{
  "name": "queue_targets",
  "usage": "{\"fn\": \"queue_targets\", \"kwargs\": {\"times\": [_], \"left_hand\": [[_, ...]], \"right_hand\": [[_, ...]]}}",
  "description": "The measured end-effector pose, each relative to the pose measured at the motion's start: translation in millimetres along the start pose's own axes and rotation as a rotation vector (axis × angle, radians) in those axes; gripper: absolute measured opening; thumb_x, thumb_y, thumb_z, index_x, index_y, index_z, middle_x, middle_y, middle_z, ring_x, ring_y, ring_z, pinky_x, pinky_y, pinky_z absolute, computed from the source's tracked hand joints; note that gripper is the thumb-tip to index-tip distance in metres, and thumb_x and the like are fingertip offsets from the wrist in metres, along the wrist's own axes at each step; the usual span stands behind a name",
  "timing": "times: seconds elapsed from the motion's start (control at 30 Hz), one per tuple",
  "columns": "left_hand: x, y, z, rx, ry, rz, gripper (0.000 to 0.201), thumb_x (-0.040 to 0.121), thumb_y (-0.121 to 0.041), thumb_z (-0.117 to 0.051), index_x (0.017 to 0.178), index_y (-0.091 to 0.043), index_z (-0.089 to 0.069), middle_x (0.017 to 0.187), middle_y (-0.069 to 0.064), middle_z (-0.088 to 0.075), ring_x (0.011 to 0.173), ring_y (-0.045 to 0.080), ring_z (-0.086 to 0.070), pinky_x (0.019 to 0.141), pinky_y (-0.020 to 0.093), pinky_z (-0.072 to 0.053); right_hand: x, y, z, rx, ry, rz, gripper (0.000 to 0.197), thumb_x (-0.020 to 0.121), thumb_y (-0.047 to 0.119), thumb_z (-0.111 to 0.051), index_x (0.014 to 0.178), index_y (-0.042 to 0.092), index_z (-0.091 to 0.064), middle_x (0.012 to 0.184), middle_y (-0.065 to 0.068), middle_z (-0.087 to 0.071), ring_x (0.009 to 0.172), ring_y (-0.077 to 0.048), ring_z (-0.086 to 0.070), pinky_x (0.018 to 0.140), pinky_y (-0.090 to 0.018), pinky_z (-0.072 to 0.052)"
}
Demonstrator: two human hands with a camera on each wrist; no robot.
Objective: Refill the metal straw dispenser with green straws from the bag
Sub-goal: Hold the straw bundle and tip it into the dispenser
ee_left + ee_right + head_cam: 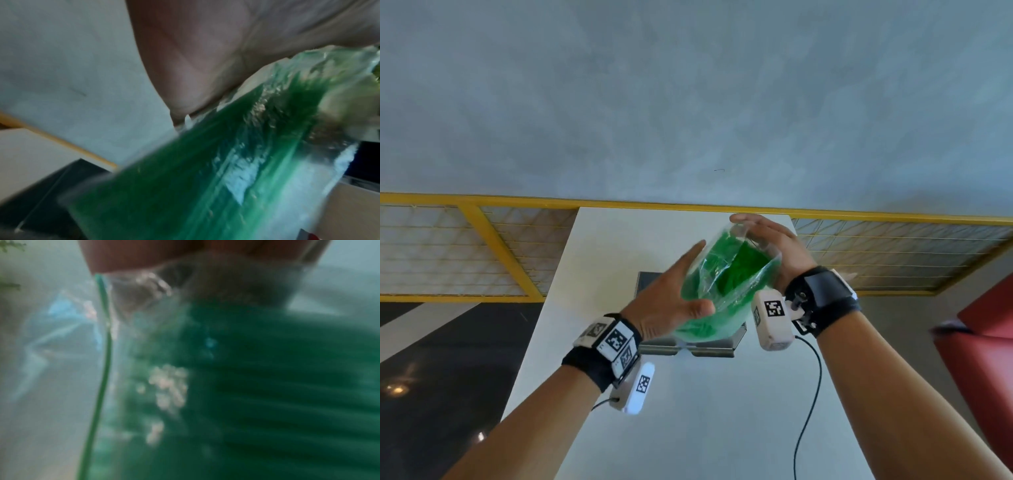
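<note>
A clear plastic bag of green straws hangs tilted between my two hands, its mouth up and away from me. My left hand cups its left side, fingers stretched along it and thumb hooked across the near face. On the far right side my right hand holds the bag near its mouth; the thumb is hidden. Right under the bag stands the metal straw dispenser on the table, mostly covered. The left wrist view shows my palm on the bag and the dispenser below. The right wrist view is blurred green straws.
The dispenser stands mid-way along a narrow white table. A yellow-framed wire mesh rail runs behind it under a grey wall. A red seat is at the right. A black cable hangs from my right wrist over the table.
</note>
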State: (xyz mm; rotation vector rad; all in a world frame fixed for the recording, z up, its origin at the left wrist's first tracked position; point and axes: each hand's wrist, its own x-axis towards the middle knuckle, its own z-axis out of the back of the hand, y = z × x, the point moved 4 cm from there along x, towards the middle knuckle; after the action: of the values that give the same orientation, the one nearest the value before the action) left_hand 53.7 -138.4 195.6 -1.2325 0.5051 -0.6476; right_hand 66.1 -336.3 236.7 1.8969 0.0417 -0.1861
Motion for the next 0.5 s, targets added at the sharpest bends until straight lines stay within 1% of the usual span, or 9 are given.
{"fn": "queue_targets", "kwargs": {"times": [0.07,0.13,0.17,0.2,0.27,0.33,0.4,0.43,0.5], "left_hand": [[0.4,-0.6,-12.2,-0.099,0.039,-0.008,0.138,0.049,-0.080,-0.073,0.158,-0.039,-0.001,0.154,-0.018,-0.040,0.136,0.005,-0.050,0.108,0.034,-0.048],[2.0,-1.3,-18.5,-0.011,0.008,-0.002,0.138,0.055,-0.065,-0.085,0.156,-0.044,0.007,0.148,-0.034,-0.035,0.135,-0.004,-0.046,0.108,0.026,-0.044],[4.0,-2.9,-20.0,0.073,-0.025,-0.028,0.132,0.063,-0.054,-0.088,0.157,-0.042,0.005,0.146,-0.036,-0.035,0.134,-0.007,-0.045,0.108,0.023,-0.044],[7.7,-4.1,-19.6,0.149,-0.076,-0.071,0.119,0.071,-0.044,-0.086,0.158,-0.037,-0.004,0.146,-0.031,-0.040,0.134,-0.006,-0.046,0.107,0.025,-0.047],[16.1,-3.5,-12.9,0.204,-0.195,-0.117,0.082,0.085,-0.035,-0.076,0.152,-0.027,-0.029,0.142,-0.014,-0.053,0.129,0.002,-0.054,0.102,0.036,-0.054],[21.4,-4.1,-3.3,0.159,-0.290,-0.108,0.063,0.091,-0.031,-0.070,0.145,-0.021,-0.041,0.136,-0.008,-0.061,0.124,0.004,-0.058,0.100,0.039,-0.055],[24.2,-9.9,6.2,0.145,-0.372,-0.135,0.059,0.093,-0.028,-0.068,0.145,-0.020,-0.041,0.136,-0.007,-0.061,0.125,0.003,-0.058,0.104,0.033,-0.051],[25.2,-14.7,9.7,0.139,-0.398,-0.155,0.058,0.094,-0.027,-0.066,0.146,-0.020,-0.040,0.136,-0.008,-0.061,0.125,0.000,-0.057,0.104,0.028,-0.050],[27.6,-20.9,14.5,0.126,-0.442,-0.180,0.055,0.097,-0.027,-0.064,0.146,-0.021,-0.041,0.136,-0.010,-0.060,0.124,-0.008,-0.054,0.100,0.013,-0.045]], "right_hand": [[3.0,1.0,2.9,0.008,-0.030,-0.012,0.021,0.090,0.006,-0.056,0.103,0.010,-0.073,0.097,-0.013,-0.068,0.087,-0.029,-0.064,0.074,-0.036,-0.057],[6.0,1.4,7.0,-0.008,-0.048,-0.029,0.025,0.085,0.011,-0.059,0.105,0.012,-0.074,0.101,-0.011,-0.070,0.093,-0.029,-0.065,0.075,-0.035,-0.056],[6.8,2.0,7.7,-0.017,-0.053,-0.043,0.026,0.085,0.012,-0.060,0.107,0.013,-0.074,0.103,-0.011,-0.070,0.096,-0.030,-0.065,0.076,-0.036,-0.057],[6.3,3.3,6.1,-0.018,-0.049,-0.058,0.025,0.087,0.015,-0.061,0.109,0.013,-0.073,0.106,-0.012,-0.071,0.098,-0.032,-0.066,0.076,-0.037,-0.057],[4.1,4.1,1.3,0.031,-0.050,-0.089,0.029,0.088,0.029,-0.060,0.111,0.014,-0.069,0.113,-0.012,-0.071,0.098,-0.033,-0.069,0.080,-0.042,-0.058],[5.0,3.1,-0.7,0.085,-0.112,-0.070,0.042,0.095,0.041,-0.050,0.120,0.010,-0.065,0.122,-0.014,-0.070,0.107,-0.034,-0.068,0.094,-0.049,-0.052],[5.6,-0.8,-2.9,0.094,-0.160,-0.020,0.056,0.102,0.047,-0.038,0.134,0.006,-0.058,0.132,-0.018,-0.065,0.121,-0.035,-0.062,0.107,-0.054,-0.043],[5.1,-5.7,-4.3,0.074,-0.168,-0.001,0.058,0.103,0.049,-0.033,0.137,0.008,-0.057,0.132,-0.016,-0.065,0.123,-0.032,-0.061,0.108,-0.053,-0.042],[-0.2,-19.2,-12.1,0.019,-0.133,0.018,0.057,0.106,0.048,-0.021,0.131,0.015,-0.062,0.124,-0.008,-0.071,0.116,-0.023,-0.067,0.097,-0.042,-0.052]]}}
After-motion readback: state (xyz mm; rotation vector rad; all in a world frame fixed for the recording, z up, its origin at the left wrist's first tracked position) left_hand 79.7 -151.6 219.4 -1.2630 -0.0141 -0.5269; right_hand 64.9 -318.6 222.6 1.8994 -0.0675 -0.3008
